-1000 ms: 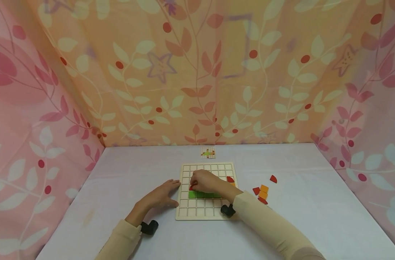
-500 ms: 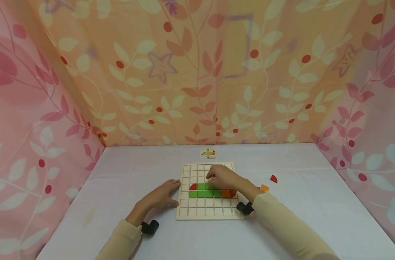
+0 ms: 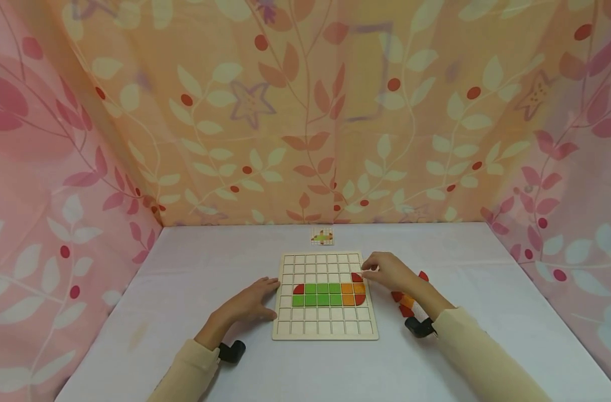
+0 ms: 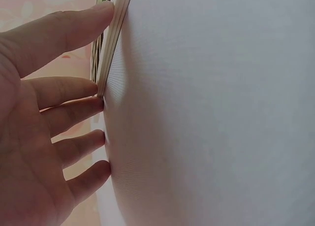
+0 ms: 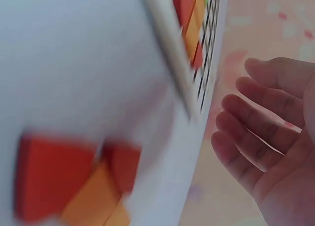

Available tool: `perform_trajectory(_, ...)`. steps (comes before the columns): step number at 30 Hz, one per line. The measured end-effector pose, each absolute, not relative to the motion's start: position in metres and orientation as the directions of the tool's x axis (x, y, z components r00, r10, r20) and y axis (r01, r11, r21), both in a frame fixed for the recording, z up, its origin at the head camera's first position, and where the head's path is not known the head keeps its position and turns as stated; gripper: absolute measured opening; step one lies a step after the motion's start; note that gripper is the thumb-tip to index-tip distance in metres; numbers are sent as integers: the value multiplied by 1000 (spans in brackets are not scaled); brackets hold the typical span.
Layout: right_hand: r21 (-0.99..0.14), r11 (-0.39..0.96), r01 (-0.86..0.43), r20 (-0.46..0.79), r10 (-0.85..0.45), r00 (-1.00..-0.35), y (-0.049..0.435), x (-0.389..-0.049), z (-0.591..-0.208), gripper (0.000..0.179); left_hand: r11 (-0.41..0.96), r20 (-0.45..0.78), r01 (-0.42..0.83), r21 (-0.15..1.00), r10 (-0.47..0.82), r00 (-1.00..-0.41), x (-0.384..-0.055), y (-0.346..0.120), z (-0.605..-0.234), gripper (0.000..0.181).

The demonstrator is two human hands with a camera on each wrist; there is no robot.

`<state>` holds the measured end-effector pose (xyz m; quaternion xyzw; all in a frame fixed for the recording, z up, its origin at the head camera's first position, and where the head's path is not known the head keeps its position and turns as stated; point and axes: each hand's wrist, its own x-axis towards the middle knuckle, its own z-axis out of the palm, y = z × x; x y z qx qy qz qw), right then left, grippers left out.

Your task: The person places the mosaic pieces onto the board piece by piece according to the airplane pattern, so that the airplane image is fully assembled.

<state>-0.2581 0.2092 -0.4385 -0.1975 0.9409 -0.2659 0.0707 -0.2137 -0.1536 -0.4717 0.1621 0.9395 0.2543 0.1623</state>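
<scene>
Right hand (image 3: 393, 272): shifted toward the right edge of the bench (image 3: 184, 273), fingers relaxed, empty.
Left hand (image 3: 251, 300): fingers spread, touching grid board (image 3: 324, 328).
Laid tiles (image 3: 323, 300): now uncovered; loose tiles (image 3: 397, 296) lie unplaced.

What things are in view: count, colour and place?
Board: 1, cream, on table
Squares: 7, green, on board
More squares: 3, orange, on board
Rounded pieces: 3, red, on board
Loose pieces: 3 visible, red, right of board
Loose squares: 2 visible, orange, right of board
Card: 1, multicoloured, beyond board
Table: 1, white, underneath
Cloth walls: 3, orange and pink, around
Wrist cameras: 2, black, wrists
Sleeves: 2, beige, arms
Left hand: 1, board's left edge
Right hand: 1, near board's right
</scene>
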Motion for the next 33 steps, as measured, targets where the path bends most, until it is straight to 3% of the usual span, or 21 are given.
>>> perform_trajectory(17,-470,866,-168,-58,-220,-974,288,-260,-445,26,823,-234,218,524,386,-892,-215,-153,-472,80)
perform_trajectory(33,-460,888,-22,-140,-96,-986,319,-258,-450,30,823,-236,216,525,385,-892,-213,-153,-471,79)
